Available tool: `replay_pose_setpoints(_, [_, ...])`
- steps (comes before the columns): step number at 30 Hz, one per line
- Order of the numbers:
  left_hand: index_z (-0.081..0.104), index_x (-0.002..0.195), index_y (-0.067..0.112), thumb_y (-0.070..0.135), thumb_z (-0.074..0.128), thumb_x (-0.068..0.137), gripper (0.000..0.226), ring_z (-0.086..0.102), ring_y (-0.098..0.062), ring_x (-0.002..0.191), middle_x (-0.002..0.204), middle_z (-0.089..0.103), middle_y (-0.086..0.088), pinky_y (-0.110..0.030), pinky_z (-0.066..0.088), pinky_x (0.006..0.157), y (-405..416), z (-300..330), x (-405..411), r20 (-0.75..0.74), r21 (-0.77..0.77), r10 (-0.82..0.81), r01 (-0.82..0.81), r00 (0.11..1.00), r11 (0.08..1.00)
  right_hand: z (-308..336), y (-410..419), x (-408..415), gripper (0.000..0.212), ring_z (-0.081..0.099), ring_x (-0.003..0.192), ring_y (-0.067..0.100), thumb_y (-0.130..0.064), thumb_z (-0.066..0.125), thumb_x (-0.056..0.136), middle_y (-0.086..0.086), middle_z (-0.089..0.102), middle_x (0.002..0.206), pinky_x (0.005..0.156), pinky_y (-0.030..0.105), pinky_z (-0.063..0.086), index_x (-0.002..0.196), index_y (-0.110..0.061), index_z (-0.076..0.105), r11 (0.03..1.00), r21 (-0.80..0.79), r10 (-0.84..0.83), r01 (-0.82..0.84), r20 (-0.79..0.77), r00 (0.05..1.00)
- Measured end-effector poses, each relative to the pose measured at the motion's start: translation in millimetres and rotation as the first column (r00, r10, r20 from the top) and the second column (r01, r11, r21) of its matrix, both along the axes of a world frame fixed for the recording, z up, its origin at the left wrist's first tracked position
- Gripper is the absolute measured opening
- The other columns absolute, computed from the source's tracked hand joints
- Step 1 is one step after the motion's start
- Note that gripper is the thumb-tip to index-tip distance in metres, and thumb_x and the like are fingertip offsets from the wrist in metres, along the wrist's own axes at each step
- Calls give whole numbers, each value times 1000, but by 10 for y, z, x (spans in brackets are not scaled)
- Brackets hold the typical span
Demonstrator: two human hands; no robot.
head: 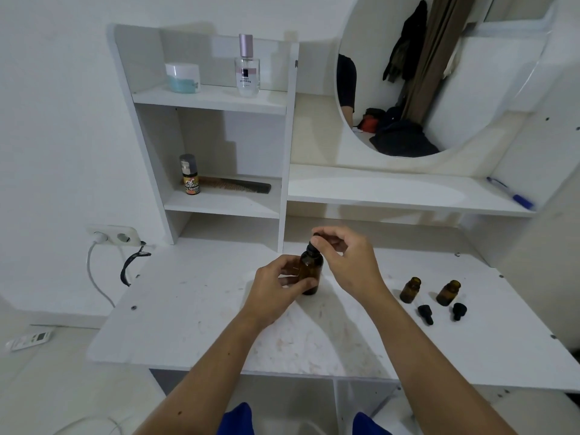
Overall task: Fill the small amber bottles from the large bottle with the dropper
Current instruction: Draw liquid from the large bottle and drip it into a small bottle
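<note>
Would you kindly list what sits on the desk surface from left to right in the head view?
Left hand → large amber bottle → right hand → left small amber bottle → left dropper cap → right small amber bottle → right dropper cap.

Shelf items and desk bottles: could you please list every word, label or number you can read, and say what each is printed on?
None reads with certainty.
Perfume bottle: two lines of small print on its label, blurred; not readable.
Small spray bottle by the comb: yellow label, bottom line perhaps "Sponge", uncertain.
White jar: small tag, unreadable.
Large amber bottle and two small amber bottles: no label visible.
</note>
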State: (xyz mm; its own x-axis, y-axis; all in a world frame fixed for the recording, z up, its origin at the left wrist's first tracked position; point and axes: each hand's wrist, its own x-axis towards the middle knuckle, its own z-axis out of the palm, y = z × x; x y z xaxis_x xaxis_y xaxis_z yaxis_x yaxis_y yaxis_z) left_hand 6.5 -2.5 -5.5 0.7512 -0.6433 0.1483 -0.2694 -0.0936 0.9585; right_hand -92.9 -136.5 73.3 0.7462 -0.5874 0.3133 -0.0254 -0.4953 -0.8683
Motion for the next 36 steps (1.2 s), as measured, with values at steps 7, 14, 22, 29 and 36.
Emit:
replay_pose_setpoints(7, [69, 123, 20, 27, 88, 81, 47, 70, -13, 108, 112, 75, 8, -40, 60, 100, -12, -18, 10, 6, 14, 7, -7, 1000, 1000, -32, 5, 30, 5, 69, 89, 1, -20, 79, 94, -11, 77, 90, 78, 7, 50, 89, -22, 79, 998, -33, -50, 52, 45, 998])
replay_pose_setpoints(14, [69, 122, 21, 28, 88, 81, 45, 71, -13, 108, 113, 75, 8, -41, 60, 100, -17, -20, 11, 8, 15, 4, -4, 1000, 1000, -28, -9, 41, 11, 67, 86, 0, -14, 79, 94, -13, 74, 86, 77, 7, 51, 85, -20, 78, 991, -118, -49, 56, 65, 997])
replay_pose_setpoints(22, [69, 122, 21, 28, 88, 81, 45, 70, -10, 107, 112, 75, 10, -35, 60, 99, -12, -5, 1, 18, 13, 5, -5, 1000, 1000, -20, -18, 28, 6, 69, 92, 1, -18, 76, 97, -9, 78, 95, 81, 7, 50, 95, -20, 80, 998, -52, -26, 28, 37, 999])
replay_pose_setpoints(29, [70, 121, 24, 25, 88, 82, 43, 71, -4, 104, 110, 75, 13, -26, 60, 96, -3, 8, -13, 17, -2, -3, 3, 1000, 1000, 62, -13, -2, 11, 72, 98, 6, -20, 71, 100, -12, 77, 105, 90, 15, 55, 106, -21, 81, 996, -83, 31, -30, 11, 999])
replay_pose_setpoints(36, [69, 124, 20, 24, 88, 81, 47, 72, -8, 106, 112, 75, 9, -32, 60, 97, -2, -18, -3, -2, -19, -6, 6, 1000, 1000, 189, 1, -26, 11, 73, 100, 10, -18, 70, 101, -5, 77, 106, 94, 23, 57, 106, -21, 80, 998, -49, 50, -46, 74, 996])
